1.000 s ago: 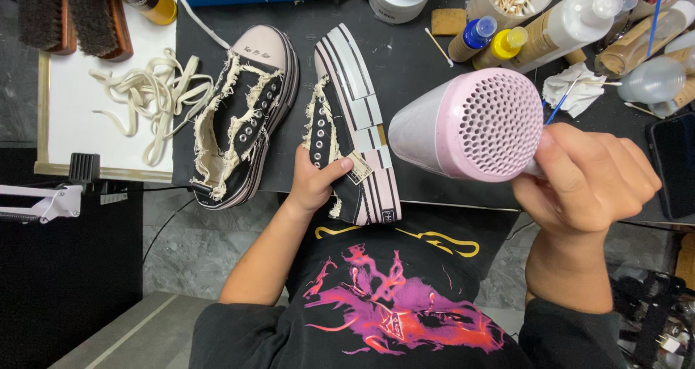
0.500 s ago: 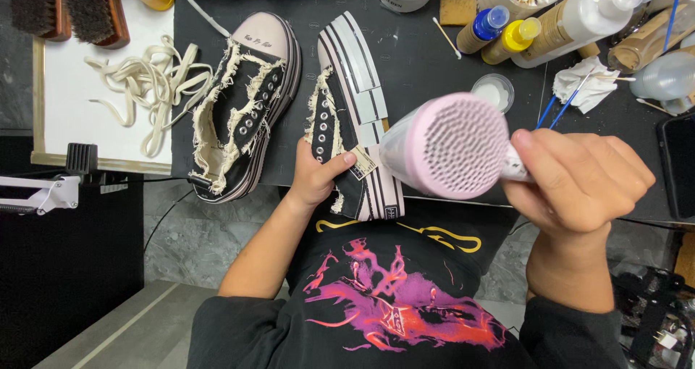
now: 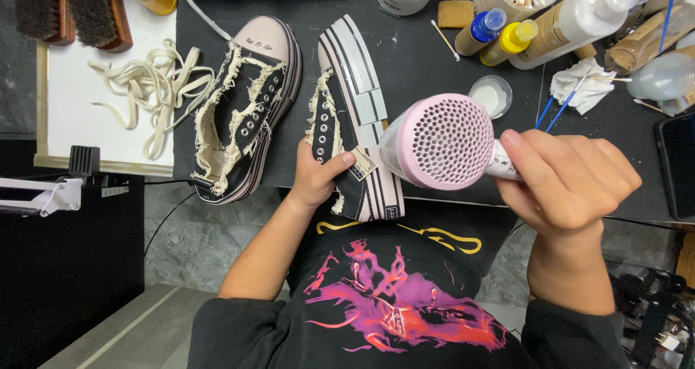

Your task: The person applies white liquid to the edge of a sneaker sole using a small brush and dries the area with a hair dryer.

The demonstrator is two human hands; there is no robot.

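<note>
Head view, looking down over the counter [image 3: 434, 57], dark-topped.

Left hand [image 3: 318, 177]: grip clenched around the heel end of a black canvas sneaker [image 3: 351, 123] tipped on its side, striped platform sole facing right, frayed cream edging along the eyelet row. Thumb over the canvas near a small hanging tag. The shoe lies at the near edge of the counter, heel overhanging toward the body.

Right hand [image 3: 568, 181]: grip closed on the handle of a pink hair dryer [image 3: 441, 141]; perforated rear grille faces the camera, barrel aimed at the shoe's sole side, just beside it.

Handling judgement: the sneaker looks moderately heavy for its size from the thick rubber sole; sole stiff, canvas upper soft and collapsible. Best held at heel or sole, not by the frayed trim, which could pull. Dryer likely light, hard plastic, smooth; handle is the natural hold.

Around: second matching sneaker [image 3: 242, 108] upright to the left, unlaced; cream laces [image 3: 141, 86] on a white tray [image 3: 58, 123]; brushes [image 3: 69, 10]; squeeze bottles [image 3: 499, 36]; small round dish [image 3: 489, 95].
</note>
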